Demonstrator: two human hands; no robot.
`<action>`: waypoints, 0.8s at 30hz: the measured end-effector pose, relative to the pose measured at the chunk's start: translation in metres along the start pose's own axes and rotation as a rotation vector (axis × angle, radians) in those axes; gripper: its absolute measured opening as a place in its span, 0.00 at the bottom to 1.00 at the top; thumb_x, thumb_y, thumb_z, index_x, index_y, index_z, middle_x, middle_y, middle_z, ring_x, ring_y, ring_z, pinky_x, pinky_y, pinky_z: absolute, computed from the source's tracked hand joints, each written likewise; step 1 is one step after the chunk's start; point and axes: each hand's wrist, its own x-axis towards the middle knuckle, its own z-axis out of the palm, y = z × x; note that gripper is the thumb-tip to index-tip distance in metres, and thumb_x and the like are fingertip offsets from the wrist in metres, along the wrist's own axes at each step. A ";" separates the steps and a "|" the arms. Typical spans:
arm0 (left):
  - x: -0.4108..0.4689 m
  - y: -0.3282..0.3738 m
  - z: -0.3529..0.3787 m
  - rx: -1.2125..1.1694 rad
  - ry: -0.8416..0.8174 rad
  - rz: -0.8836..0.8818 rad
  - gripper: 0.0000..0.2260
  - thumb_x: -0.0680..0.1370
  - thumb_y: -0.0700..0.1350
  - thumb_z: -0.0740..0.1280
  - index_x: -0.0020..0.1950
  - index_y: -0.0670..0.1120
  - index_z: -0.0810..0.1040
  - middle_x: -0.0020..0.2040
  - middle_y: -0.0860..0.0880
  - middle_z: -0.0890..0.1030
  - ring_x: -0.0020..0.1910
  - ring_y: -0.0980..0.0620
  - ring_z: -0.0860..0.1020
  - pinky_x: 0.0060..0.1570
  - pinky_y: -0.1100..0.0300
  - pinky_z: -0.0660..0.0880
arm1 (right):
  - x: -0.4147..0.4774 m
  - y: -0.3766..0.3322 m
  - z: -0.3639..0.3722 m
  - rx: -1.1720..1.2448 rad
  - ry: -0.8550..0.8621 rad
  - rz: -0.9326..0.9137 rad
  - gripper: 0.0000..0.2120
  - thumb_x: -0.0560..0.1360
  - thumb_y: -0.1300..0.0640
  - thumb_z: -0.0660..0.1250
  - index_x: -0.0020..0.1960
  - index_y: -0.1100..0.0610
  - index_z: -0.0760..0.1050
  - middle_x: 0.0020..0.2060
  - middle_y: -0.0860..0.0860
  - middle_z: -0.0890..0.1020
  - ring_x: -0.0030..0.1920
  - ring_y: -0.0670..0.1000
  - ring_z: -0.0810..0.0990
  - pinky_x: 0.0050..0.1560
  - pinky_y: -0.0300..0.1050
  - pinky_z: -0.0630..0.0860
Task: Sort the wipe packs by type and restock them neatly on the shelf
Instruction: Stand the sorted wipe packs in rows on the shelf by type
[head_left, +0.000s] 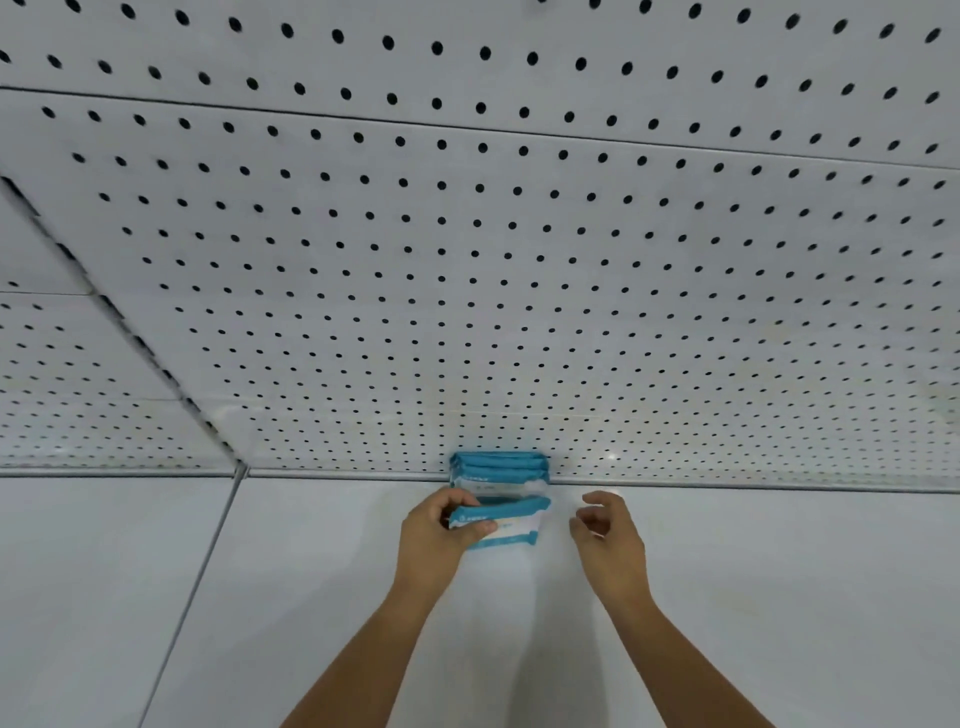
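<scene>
1. Head view: I see my left hand (434, 543) gripping a blue-and-white wipe pack (517, 519), thumb across its front, fingers curled over its top edge.
2. That pack is at the white shelf (311, 597), just in front of matching packs (501, 467) standing against the pegboard (467, 260); I cannot tell whether it touches the shelf.
3. My right hand (610, 535) hovers just beside the pack's right end, fingers loosely curled, holding nothing.

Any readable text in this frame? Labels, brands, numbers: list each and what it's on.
No text is legible.
Wipe pack in the left hand: small white mark on the teal band and faint print on the white panel, too blurred to read.
Stack of packs against the pegboard: similar print, too small and blurred.
Pegboard and shelf: no print visible.
</scene>
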 end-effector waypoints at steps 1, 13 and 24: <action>0.005 0.002 0.005 0.012 0.013 0.018 0.12 0.67 0.38 0.81 0.43 0.49 0.81 0.44 0.55 0.84 0.47 0.53 0.82 0.44 0.59 0.82 | 0.000 0.004 -0.004 0.004 -0.014 0.008 0.13 0.77 0.60 0.69 0.58 0.49 0.72 0.49 0.49 0.81 0.46 0.42 0.78 0.42 0.30 0.70; 0.023 -0.015 0.031 0.237 0.307 0.117 0.26 0.69 0.45 0.80 0.62 0.51 0.72 0.58 0.53 0.73 0.53 0.55 0.77 0.53 0.57 0.82 | 0.013 -0.009 0.011 0.106 -0.174 -0.021 0.29 0.70 0.60 0.78 0.66 0.48 0.69 0.54 0.43 0.78 0.52 0.42 0.80 0.42 0.26 0.76; 0.046 -0.037 0.014 0.329 0.198 0.018 0.30 0.68 0.46 0.80 0.67 0.55 0.73 0.58 0.55 0.81 0.56 0.55 0.80 0.54 0.52 0.82 | 0.023 -0.020 0.044 0.055 -0.158 -0.099 0.25 0.73 0.65 0.74 0.67 0.53 0.72 0.55 0.46 0.80 0.56 0.46 0.80 0.47 0.28 0.78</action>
